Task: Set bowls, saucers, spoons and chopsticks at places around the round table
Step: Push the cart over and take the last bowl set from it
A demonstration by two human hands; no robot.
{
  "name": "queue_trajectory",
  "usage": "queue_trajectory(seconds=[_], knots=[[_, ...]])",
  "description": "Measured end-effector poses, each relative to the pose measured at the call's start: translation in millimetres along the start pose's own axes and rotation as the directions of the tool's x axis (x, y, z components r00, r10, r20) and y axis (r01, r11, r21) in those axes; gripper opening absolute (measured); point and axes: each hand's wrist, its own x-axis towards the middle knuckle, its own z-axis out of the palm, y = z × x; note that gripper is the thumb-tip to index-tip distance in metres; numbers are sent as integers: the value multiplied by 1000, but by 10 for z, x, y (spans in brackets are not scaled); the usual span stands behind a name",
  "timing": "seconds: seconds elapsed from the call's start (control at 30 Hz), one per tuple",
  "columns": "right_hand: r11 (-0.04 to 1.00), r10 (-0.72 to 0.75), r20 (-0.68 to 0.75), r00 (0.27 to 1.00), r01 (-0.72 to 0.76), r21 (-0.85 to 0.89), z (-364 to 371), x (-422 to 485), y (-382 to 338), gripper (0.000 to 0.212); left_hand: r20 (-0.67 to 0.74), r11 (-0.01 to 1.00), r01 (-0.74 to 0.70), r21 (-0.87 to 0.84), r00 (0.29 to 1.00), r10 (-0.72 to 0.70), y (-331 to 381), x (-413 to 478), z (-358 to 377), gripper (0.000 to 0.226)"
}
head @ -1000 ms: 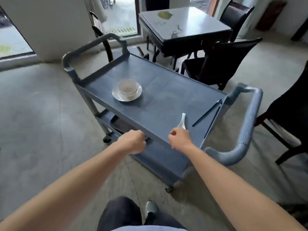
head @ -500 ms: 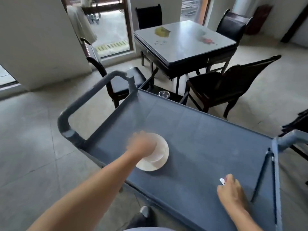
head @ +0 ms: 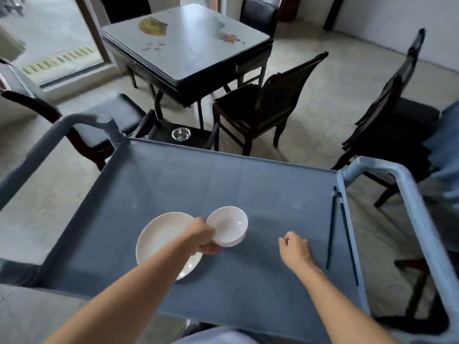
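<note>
On the blue-grey cart top [head: 173, 182] lies a white saucer [head: 159, 234]. My left hand [head: 202, 235] grips the near rim of a white bowl [head: 229, 225], which sits tilted just right of the saucer. To the right, my right hand [head: 295, 249] hovers low over the cart with its fingers curled; the white spoon is not seen on the cart, and only a pale glint shows at the fingertips. A pair of dark chopsticks [head: 332, 227] lies along the cart's right edge, right of that hand.
The cart has raised handles at the left [head: 74, 120] and right [head: 409, 189]. Beyond it stand a dark square table [head: 188, 43], several dark chairs [head: 260, 105], and a low stand holding a small metal bowl [head: 181, 134]. A glass door is at far left.
My left hand reached the bowl on the saucer and shifted it off to the right. My right hand closed over the spoon, which no longer shows on the cart. The view moved closer.
</note>
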Motion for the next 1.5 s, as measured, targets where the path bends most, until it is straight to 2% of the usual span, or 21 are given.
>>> queue_trajectory(seconds=[0.17,0.3,0.43,0.5,0.7,0.77,0.83,0.9,0.97,1.07,1.17,1.23,1.33,1.4,1.5], knots=[[994,79,-27,997,-77,78,-244,53,398,31,-88,987,-81,137,992,93,184,15,365,33],[975,200,-121,972,-185,120,-421,149,652,17,-78,989,-95,114,991,104,207,55,422,45],[951,299,-190,935,-275,141,-536,269,762,41,-78,986,-151,71,985,156,224,22,417,49],[948,315,-173,933,-299,111,-543,318,769,43,-106,985,-165,58,980,171,216,-23,408,46],[963,249,-71,966,-254,-87,-598,461,713,30,-247,983,-181,33,952,183,31,12,195,30],[966,217,-30,976,-219,-134,-612,480,711,24,-324,980,-182,77,925,197,-51,46,42,27],[963,218,-40,975,-221,-156,-608,484,700,27,-406,965,-171,200,882,240,-132,92,-131,27],[962,225,-95,970,-237,-133,-591,479,696,38,-461,954,-150,258,849,258,-235,137,-298,27],[966,216,-157,964,-235,-109,-586,486,724,50,-519,959,-81,271,827,216,-348,179,-463,28],[958,238,-234,942,-268,-106,-597,512,798,64,-607,958,96,270,790,92,-483,232,-624,35],[957,241,-221,945,-269,-110,-574,552,815,64,-688,906,240,348,722,73,-523,216,-654,41],[961,233,-196,952,-257,-106,-543,566,787,60,-709,894,269,360,701,75,-557,207,-670,42],[963,215,-212,953,-243,-115,-535,547,754,54,-673,921,238,310,739,35,-633,208,-722,38],[959,234,-246,941,-265,-100,-549,520,773,61,-620,928,204,310,783,35,-657,210,-743,34],[951,257,-270,928,-293,-102,-588,478,825,70,-602,933,186,309,798,40,-639,192,-736,34]])
